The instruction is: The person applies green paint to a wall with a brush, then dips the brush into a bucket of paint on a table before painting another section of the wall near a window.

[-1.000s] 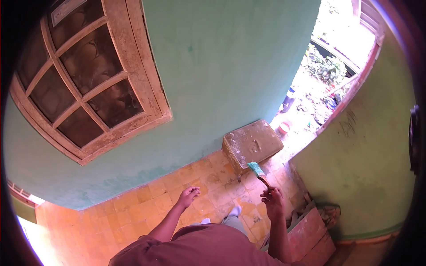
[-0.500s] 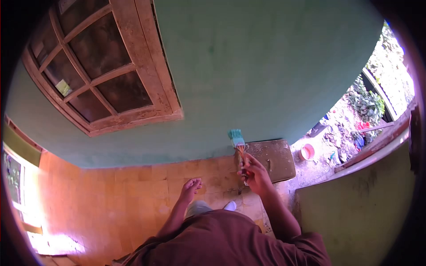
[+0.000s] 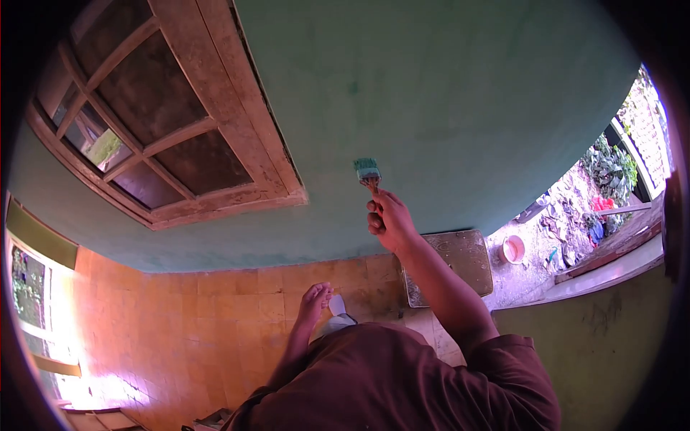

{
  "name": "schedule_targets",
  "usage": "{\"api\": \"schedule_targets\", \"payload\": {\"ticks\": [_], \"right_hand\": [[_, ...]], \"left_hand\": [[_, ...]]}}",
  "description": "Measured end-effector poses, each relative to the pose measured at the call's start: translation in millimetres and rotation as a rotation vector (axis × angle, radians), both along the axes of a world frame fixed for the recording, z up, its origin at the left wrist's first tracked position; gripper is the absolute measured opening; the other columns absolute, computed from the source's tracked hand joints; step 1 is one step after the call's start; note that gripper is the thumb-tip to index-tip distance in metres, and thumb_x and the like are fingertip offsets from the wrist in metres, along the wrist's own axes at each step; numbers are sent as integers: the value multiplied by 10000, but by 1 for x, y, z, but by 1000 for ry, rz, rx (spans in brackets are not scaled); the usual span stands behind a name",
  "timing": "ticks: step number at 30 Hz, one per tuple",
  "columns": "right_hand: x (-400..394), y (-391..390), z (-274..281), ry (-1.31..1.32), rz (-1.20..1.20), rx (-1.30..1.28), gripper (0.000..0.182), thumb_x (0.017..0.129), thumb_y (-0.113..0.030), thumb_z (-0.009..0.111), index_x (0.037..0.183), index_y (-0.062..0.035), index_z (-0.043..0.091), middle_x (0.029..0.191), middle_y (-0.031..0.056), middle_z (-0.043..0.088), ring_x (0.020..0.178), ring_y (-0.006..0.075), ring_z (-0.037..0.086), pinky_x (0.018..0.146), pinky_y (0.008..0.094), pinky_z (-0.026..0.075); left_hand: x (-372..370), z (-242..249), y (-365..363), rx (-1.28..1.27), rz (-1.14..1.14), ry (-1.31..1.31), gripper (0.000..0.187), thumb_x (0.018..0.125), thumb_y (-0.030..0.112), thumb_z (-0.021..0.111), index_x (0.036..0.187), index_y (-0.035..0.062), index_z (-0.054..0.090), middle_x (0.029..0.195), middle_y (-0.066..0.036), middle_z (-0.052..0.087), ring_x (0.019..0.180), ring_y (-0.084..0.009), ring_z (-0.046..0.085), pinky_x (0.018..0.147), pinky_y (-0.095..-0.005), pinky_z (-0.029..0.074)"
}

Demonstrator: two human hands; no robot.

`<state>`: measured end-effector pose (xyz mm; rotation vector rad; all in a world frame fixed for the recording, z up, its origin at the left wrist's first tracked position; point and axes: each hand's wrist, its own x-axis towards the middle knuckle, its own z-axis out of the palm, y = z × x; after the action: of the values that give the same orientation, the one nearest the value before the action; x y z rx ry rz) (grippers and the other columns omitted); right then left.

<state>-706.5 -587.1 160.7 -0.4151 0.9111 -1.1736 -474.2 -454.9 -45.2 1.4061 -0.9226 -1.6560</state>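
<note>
A paintbrush [image 3: 368, 171] with green-coated bristles is gripped by its handle in my right hand [image 3: 392, 221]. Its bristles point upward in the view and overlap the green wall [image 3: 445, 108], right at its surface. Most of the handle is hidden inside my fingers. Lower down, my left hand [image 3: 314, 300] hangs in front of my body over the tiled floor, its fingers curled in with nothing showing in them.
A wood-framed window [image 3: 215, 194] is set in the wall at upper left. Against the wall's foot stands a low brown box-like piece [image 3: 453, 262]. Beyond the doorway at right, a pink bucket [image 3: 512, 249] sits among rubble and plants. Orange tiles [image 3: 208, 316] cover the floor.
My right hand has raised the paintbrush from near the low box up to the wall. My left hand stays curled at about the same height. The view has shifted slightly.
</note>
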Motion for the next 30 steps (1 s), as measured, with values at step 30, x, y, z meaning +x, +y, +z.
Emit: {"api": "schedule_targets", "payload": {"ticks": [30], "right_hand": [[38, -37, -95, 63, -256, 22, 254, 971, -272, 452, 1173, -127, 499, 693, -19, 436, 440, 55, 302, 369, 210, 231]], "left_hand": [[66, -2, -174, -3, -231, 29, 279, 926, 316, 527, 1117, 117, 571, 1031, -4, 624, 915, -101, 573, 741, -242, 411]]}}
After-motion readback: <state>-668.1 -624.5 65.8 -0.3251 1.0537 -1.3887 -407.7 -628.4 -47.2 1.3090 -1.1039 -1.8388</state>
